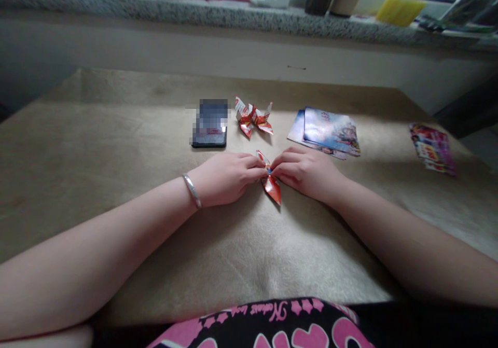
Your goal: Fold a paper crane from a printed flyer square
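**While both hands pinch it, a small paper piece sits mid-fold**

As the left hand (223, 178) and the right hand (307, 174) meet just in front and to the right of the phone (210, 123), their fingers are closed on the top of a small folded paper piece (271, 184). It is red with some white and a spot of blue at the pinch. The piece lies between the two hands, with its lower red point resting on the tan worktop (97, 145) and aimed toward the person. The left fingers (254, 167) and right fingers (280, 167) touch it from either side, nearly meeting over the middle. Neither hand holds anything else. A silver bangle (192, 191) sits on the left wrist.

Just right of the phone lies a second folded shape (253, 119) in the same print, with spread points, which looks finished. Further right of the phone is a fanned stack of printed sheets (329, 133). Well beyond that, near the worktop's edge, lies another small stack (432, 147). Behind the phone, past the wall, runs a stone ledge (233, 13) with bottles on it.

Judging by the grip, the step in hand is creasing or tucking at the centre of the piece, partway through the folding, since it shows fewer spread points than the shape beside the phone. The next move calls for a firm, even pinch so the crease sets without tearing. One hand would pin the piece while the other works the flap. How the layers lie under the fingertips cannot be told.
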The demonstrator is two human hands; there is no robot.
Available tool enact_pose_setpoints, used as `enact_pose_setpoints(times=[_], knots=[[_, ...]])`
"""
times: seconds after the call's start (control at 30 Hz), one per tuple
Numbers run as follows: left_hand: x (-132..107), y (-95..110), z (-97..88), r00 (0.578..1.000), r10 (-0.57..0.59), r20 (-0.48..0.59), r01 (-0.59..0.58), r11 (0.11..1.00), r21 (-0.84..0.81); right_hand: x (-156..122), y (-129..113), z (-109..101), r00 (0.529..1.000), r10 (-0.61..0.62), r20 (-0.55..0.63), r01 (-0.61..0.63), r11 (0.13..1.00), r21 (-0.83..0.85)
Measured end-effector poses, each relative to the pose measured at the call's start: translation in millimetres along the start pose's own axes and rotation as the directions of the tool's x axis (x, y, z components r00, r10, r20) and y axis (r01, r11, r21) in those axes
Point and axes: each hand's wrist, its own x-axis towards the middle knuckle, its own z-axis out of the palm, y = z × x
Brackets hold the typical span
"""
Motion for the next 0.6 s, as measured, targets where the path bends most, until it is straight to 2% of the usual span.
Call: enact_pose_setpoints(times=[0.1, 0.2, 0.27, 0.37, 0.5, 0.6], knots=[[-1.4, -1.8, 1.2, 1.000, 0.002, -0.013, -0.002, 1.000, -0.022, -3.3, 5.5, 3.8, 0.999, 0.041, -0.012, -0.039, 0.987, 0.155], [-2.6, -2.8, 2.0, 1.000, -0.008, -0.024, 0.007, 0.999, -0.035, -7.4, 10.4, 9.9, 0.992, 0.076, -0.099, -0.044, 0.956, 0.290], [-2.9, -3.0, 2.0, 0.999, -0.007, -0.032, 0.006, 0.999, -0.040, -9.0, 10.4, 11.9, 0.981, 0.135, -0.142, -0.092, 0.956, 0.278], [-2.6, -3.2, 2.0, 0.999, 0.000, -0.032, -0.001, 0.999, -0.038, -9.4, 5.8, 9.8, 0.991, 0.068, -0.113, -0.045, 0.980, 0.193], [-1.4, -3.4, 3.5, 0.999, 0.005, -0.045, -0.006, 1.000, -0.019, -7.9, -1.8, 5.1, 0.997, 0.048, -0.067, -0.042, 0.995, 0.088], [-0.9, -3.1, 5.6, 0.996, 0.029, -0.086, -0.030, 0.999, -0.011, -5.4, -4.3, 6.0, 0.985, 0.149, -0.081, -0.144, 0.987, 0.073]])
